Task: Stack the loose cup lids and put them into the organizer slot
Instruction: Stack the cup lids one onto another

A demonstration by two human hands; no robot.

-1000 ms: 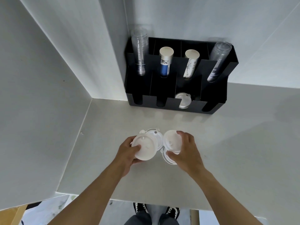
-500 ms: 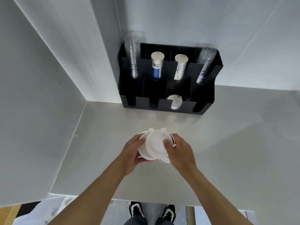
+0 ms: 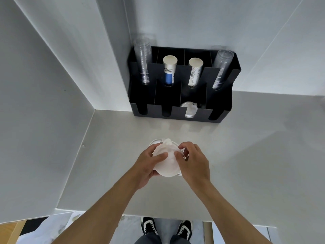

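Lids [image 3: 166, 162] are sitting stacked between your hands above the table [image 3: 246, 155]; your left hand [image 3: 146, 164] and right hand [image 3: 192, 162] are both gripping them. Organizer [image 3: 181, 85] is standing well apart, holding one lid [image 3: 189, 110] in a front slot.

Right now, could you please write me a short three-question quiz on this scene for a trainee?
1. True or false: both hands, left hand and right hand, hold the lids.
2. Which front slot of the organizer already holds a lid, counted from the left? A) first B) second C) third D) fourth
3. Fill in: the two outer back slots hold stacks of clear ____.

Key: 1 true; 2 C; 3 cups.
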